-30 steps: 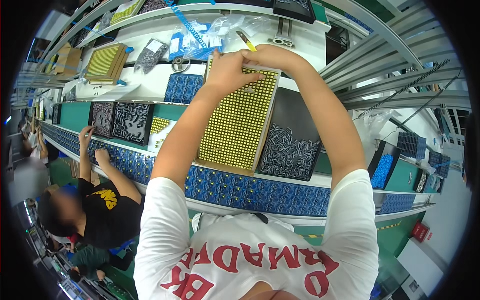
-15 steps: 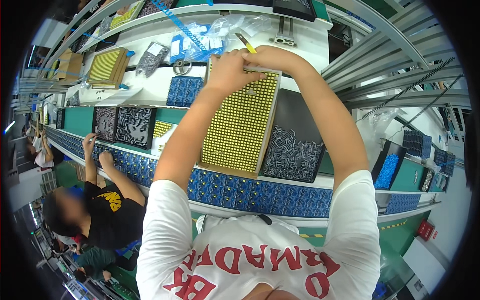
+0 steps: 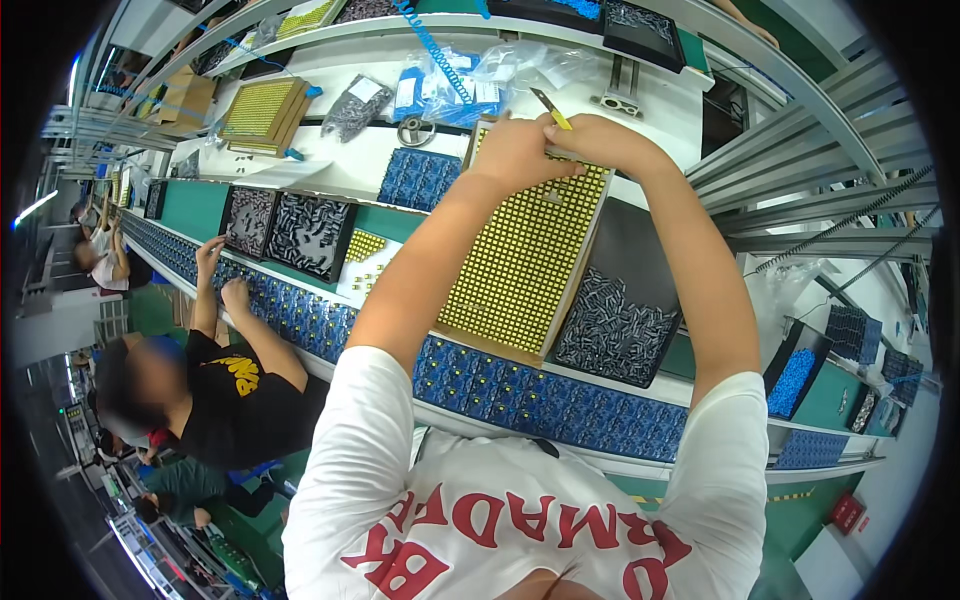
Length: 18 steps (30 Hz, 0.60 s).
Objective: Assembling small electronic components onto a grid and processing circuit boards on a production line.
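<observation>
A shallow cardboard box (image 3: 548,352), filled with rows of small yellow square components (image 3: 525,255), lies in front of me. Curled over its far edge is my left hand (image 3: 515,155), closed on that edge, its thumb pointing right above the components. My right hand (image 3: 605,142) is closed round a utility knife (image 3: 551,108) beside the left one. The knife's yellow part and bare blade stick up, pointing away to the left. The two hands meet near the box's far edge, and the right fingertips are partly hidden.
Right of the box, a black tray (image 3: 622,340) holds many dark cylindrical parts. Blue circuit boards (image 3: 560,405) run in a row along the near side. Bagged blue parts (image 3: 440,92) and a tape roll (image 3: 415,131) lie beyond. A co-worker (image 3: 240,385) works at left.
The whole scene has shifted right and slightly down in the view. Both hands keep their place at the box's far edge, with the knife still in the right one.
</observation>
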### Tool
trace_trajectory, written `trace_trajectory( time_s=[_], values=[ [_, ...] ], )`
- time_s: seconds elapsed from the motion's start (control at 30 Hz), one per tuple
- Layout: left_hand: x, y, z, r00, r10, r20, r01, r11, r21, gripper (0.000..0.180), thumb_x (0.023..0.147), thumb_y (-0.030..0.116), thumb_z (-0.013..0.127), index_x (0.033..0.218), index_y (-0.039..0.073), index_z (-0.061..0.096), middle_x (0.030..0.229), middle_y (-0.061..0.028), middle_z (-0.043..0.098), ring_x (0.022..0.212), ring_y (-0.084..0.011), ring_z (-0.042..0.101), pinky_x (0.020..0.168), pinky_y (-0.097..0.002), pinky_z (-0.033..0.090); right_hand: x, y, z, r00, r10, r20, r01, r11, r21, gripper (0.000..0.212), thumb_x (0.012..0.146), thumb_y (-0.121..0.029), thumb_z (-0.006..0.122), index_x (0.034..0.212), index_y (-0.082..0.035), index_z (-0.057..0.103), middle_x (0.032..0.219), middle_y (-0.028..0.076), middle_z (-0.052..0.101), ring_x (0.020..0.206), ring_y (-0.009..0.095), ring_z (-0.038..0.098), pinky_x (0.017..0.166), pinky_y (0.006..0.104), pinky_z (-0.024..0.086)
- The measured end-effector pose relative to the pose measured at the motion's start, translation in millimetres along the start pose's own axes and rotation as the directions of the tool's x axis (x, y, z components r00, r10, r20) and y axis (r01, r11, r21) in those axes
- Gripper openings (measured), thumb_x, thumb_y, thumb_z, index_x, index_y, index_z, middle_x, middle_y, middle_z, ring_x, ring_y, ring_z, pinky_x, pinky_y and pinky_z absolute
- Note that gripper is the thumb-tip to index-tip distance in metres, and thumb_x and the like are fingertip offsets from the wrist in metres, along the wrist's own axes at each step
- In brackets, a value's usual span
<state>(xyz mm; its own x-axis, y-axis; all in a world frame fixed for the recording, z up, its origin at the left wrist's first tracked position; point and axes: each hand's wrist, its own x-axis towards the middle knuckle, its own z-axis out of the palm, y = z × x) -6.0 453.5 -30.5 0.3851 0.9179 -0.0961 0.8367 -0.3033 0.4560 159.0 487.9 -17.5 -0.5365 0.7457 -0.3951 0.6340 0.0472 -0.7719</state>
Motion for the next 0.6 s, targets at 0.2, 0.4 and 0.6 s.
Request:
trace_trajectory(
  time_s=[0.2,0.4,0.6],
  values=[
    [8,7,-10,0.996,0.047,0.082,-0.045,0.999,-0.015,0.055,0.075,0.053,0.071,0.105,0.007,0.066,0.085,-0.0145,0.070,0.085,-0.0310,0.067,0.076,-0.0406,0.050,-20,6,-3,0.998,0.004,-0.064,0.004,0.992,0.125,0.049,0.098,-0.046,0.048,0.114,-0.002,0.065,0.103,0.008,0.067,0.090,0.015,0.060,0.081,0.0302,0.047],
    [17,1,-1,0.976,0.049,0.213,-0.055,0.998,0.024,0.052,0.076,0.054,0.070,0.092,0.005,0.071,0.079,-0.0155,0.068,0.080,-0.0299,0.067,0.072,-0.0387,0.050,-60,51,-1,0.961,-0.029,-0.275,0.197,0.769,0.608,0.038,0.099,-0.040,0.050,0.100,-0.004,0.063,0.079,0.000,0.058,0.070,0.009,0.051,0.064,0.0245,0.041],
    [21,-4,-3,0.978,0.023,0.209,-0.012,0.998,-0.055,0.048,0.078,0.051,0.070,0.088,0.004,0.072,0.075,-0.0146,0.066,0.072,-0.0296,0.064,0.067,-0.0383,0.048,-118,95,95,0.864,0.363,-0.349,0.229,0.335,0.914,0.026,0.100,-0.032,0.051,0.093,-0.007,0.053,0.062,-0.007,0.034,0.052,0.006,0.029,0.049,0.0226,0.025]
  ],
)
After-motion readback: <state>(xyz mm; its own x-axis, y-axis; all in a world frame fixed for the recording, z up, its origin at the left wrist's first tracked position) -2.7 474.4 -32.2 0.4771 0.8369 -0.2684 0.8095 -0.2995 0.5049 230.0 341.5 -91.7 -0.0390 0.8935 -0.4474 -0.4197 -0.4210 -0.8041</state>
